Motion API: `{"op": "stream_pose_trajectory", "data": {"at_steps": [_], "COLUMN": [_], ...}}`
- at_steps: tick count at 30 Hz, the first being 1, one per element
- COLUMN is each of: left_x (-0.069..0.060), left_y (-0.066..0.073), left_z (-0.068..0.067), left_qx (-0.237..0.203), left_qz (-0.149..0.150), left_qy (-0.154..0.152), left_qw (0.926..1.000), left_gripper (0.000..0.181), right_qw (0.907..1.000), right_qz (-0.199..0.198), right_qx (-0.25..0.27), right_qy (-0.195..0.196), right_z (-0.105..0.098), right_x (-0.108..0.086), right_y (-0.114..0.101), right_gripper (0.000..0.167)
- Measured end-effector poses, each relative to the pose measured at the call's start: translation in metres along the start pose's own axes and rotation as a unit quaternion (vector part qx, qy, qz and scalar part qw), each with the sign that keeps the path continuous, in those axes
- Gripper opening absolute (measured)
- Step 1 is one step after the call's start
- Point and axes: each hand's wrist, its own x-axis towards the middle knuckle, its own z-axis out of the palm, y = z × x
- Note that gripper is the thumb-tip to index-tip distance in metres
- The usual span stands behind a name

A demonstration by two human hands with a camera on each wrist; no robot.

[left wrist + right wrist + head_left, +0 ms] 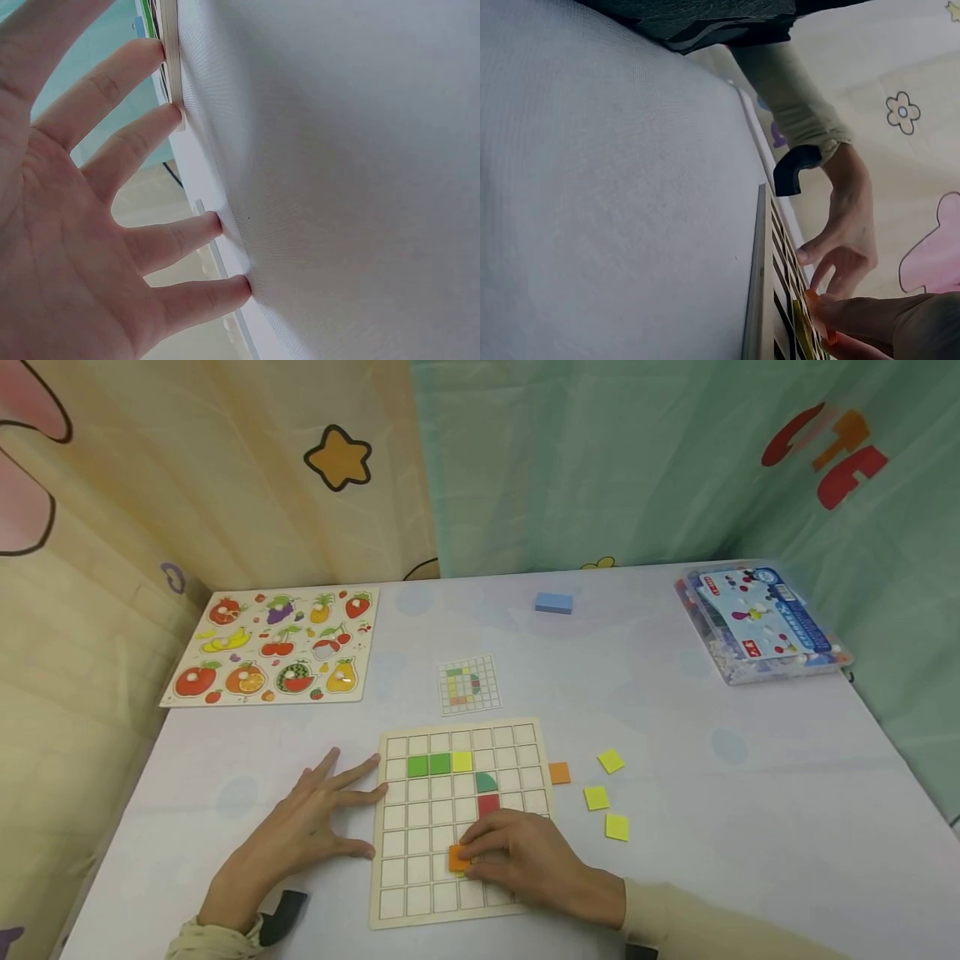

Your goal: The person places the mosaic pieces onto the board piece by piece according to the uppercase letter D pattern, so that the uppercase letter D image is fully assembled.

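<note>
My right hand (528, 856) pinches an orange square tile (457, 859) over the lower middle of a wooden grid board (393, 843). A yellow piece shows partly beneath that tile; the right wrist view shows the yellow piece (802, 330) beside the orange one. With fingers spread, my left hand (311, 818) touches the board's left edge. Higher on the grid lie two green squares (417, 767), a yellow square (462, 762), a teal quarter-circle (486, 782) and a red square (488, 804), the last partly behind my right fingers.
Right of the board lie a loose orange tile (559, 773) and three yellow tiles (596, 798). A small printed grid card (469, 685) sits behind the board. Farther back are a fruit puzzle (247, 647), a blue block (553, 603) and a clear plastic box (761, 618).
</note>
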Motion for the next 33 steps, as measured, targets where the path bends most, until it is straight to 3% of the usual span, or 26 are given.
{"op": "stream_pose_trajectory", "data": {"at_steps": [5,9,21,29,33], "left_x": [0.000,0.000,-0.001,0.000,0.000], "left_y": [0.000,0.000,0.001,0.000,0.000], "left_z": [0.001,0.001,0.001,0.002,0.002], "left_qx": [0.001,0.003,0.005,0.010,0.008], "left_qz": [-0.011,-0.014,-0.010,-0.010,-0.011], "left_qy": [-0.006,-0.008,-0.008,-0.006,-0.006], "left_qw": [0.9999,0.9999,0.9999,0.9999,0.9999], "left_gripper": [0.080,0.080,0.080,0.080,0.081], "right_qw": [0.9987,0.9975,0.9907,0.9924,0.9959], "right_qz": [-0.039,-0.049,-0.027,-0.046,-0.026], "right_qx": [-0.033,-0.051,-0.127,-0.105,-0.076], "right_qy": [-0.004,-0.004,-0.039,-0.045,-0.041], "right_z": [0.011,0.014,0.012,0.010,0.001], "right_x": [0.003,0.006,0.012,0.009,0.005], "right_y": [-0.002,-0.004,-0.015,-0.010,-0.006], "right_gripper": [0.018,0.016,0.011,0.010,0.017]}}
